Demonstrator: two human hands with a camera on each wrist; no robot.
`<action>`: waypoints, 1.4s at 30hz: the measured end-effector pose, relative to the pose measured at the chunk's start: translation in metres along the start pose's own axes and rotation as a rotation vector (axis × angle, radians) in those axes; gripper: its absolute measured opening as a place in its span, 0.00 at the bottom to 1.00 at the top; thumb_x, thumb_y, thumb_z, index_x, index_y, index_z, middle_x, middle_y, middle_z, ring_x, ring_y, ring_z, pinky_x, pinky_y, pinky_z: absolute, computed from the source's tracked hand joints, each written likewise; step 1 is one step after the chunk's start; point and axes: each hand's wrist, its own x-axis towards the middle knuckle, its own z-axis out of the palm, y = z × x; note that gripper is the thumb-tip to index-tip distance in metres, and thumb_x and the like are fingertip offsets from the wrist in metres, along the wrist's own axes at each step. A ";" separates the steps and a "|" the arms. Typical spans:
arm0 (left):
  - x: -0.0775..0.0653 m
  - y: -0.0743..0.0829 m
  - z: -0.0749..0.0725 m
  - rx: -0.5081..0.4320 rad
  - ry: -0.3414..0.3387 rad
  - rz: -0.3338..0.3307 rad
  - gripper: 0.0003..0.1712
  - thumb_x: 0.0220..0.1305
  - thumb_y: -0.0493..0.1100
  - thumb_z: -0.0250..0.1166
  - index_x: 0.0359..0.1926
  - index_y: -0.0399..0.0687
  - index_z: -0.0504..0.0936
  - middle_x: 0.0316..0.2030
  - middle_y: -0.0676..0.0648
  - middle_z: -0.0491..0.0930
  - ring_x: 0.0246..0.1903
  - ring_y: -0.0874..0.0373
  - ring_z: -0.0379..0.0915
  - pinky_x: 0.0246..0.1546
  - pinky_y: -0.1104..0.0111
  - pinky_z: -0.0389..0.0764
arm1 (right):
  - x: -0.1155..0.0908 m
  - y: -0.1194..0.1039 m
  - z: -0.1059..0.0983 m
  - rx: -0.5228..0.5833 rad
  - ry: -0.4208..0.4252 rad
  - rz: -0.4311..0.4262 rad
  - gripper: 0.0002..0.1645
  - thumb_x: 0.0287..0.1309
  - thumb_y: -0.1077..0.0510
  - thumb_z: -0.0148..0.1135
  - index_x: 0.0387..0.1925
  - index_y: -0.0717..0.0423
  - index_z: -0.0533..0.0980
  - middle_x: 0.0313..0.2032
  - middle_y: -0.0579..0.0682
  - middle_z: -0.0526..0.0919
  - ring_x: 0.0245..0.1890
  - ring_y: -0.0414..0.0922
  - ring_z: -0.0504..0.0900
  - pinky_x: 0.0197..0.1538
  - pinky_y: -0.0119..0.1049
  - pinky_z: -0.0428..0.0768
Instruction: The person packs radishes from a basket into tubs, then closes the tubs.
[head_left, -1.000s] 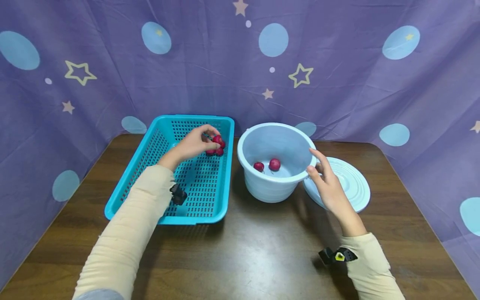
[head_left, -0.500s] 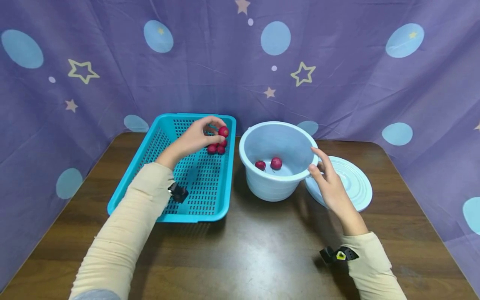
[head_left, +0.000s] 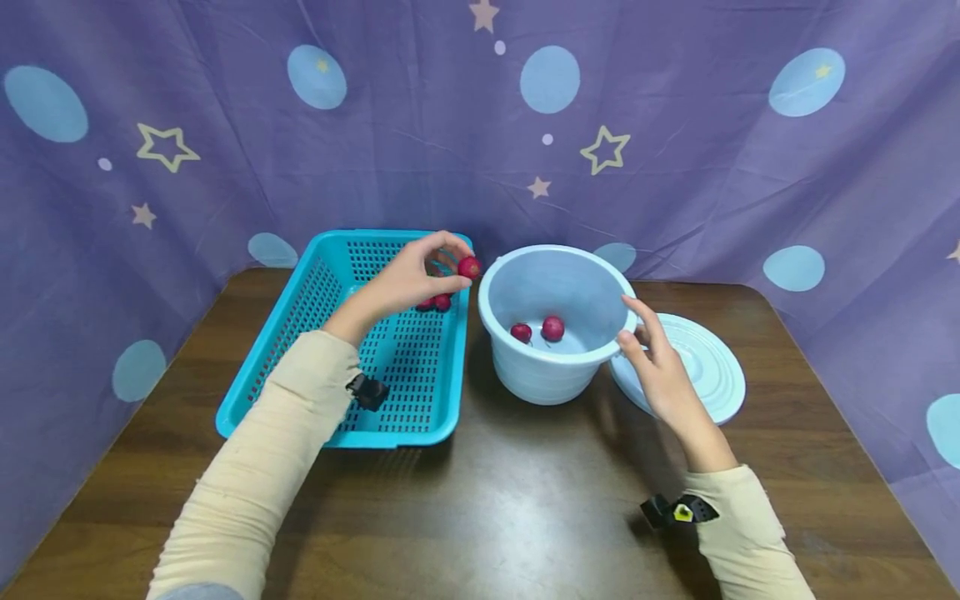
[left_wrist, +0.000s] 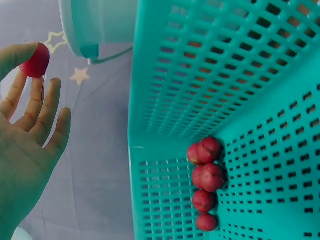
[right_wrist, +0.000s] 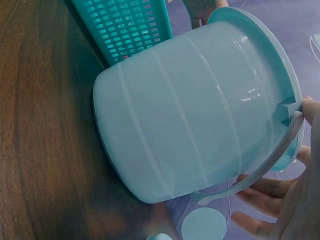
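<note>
In the head view my left hand point(head_left: 420, 271) pinches a round red radish point(head_left: 469, 267) between thumb and fingertips, over the right rim of the blue-green basket point(head_left: 459, 358). A thin root seems to hang from this radish point(left_wrist: 36, 61) in the left wrist view. Several more radishes point(left_wrist: 208, 177) lie together at one end of the basket. To its right stands a pale blue bucket point(head_left: 543, 379) holding two radishes point(head_left: 553, 328). My right hand point(head_left: 660, 367) grips the bucket's right rim, thumb and fingers on either side. The bucket's handle point(right_wrist: 275, 155) hangs beside that hand in the right wrist view.
A round pale blue lid point(head_left: 701, 367) lies on the brown wooden table point(head_left: 510, 517), right of the bucket and partly behind my right hand. Behind the table hangs a purple curtain point(head_left: 420, 108) with stars and blue dots.
My left hand has lifted one radish from the cluster and carried it right, toward the bucket. The right hand keeps its grip on the bucket rim.
</note>
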 end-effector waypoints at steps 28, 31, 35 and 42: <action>0.009 0.033 0.046 0.177 -0.192 0.102 0.20 0.60 0.47 0.73 0.53 0.52 0.81 0.45 0.55 0.79 0.48 0.59 0.73 0.54 0.62 0.73 | -0.001 0.004 -0.002 -0.003 -0.014 0.008 0.33 0.76 0.47 0.46 0.77 0.37 0.52 0.61 0.68 0.73 0.58 0.59 0.74 0.61 0.59 0.68; 0.011 0.036 0.051 0.184 -0.218 0.117 0.20 0.60 0.48 0.73 0.53 0.53 0.81 0.45 0.55 0.79 0.49 0.57 0.73 0.54 0.60 0.74 | 0.000 0.004 -0.003 -0.001 -0.014 0.011 0.33 0.76 0.46 0.46 0.77 0.37 0.52 0.60 0.68 0.73 0.58 0.58 0.74 0.61 0.58 0.67; 0.013 0.039 0.056 0.209 -0.256 0.125 0.20 0.61 0.50 0.72 0.53 0.55 0.81 0.45 0.56 0.79 0.49 0.58 0.73 0.52 0.61 0.76 | 0.001 0.003 -0.003 0.011 -0.015 0.017 0.33 0.76 0.46 0.46 0.77 0.38 0.52 0.61 0.67 0.73 0.58 0.57 0.73 0.62 0.57 0.67; 0.017 0.041 0.058 0.293 -0.309 0.103 0.20 0.61 0.56 0.70 0.52 0.59 0.82 0.45 0.58 0.80 0.48 0.60 0.73 0.47 0.65 0.76 | 0.001 0.002 -0.002 0.027 -0.018 0.010 0.33 0.76 0.47 0.47 0.77 0.38 0.52 0.62 0.67 0.72 0.60 0.57 0.72 0.63 0.57 0.66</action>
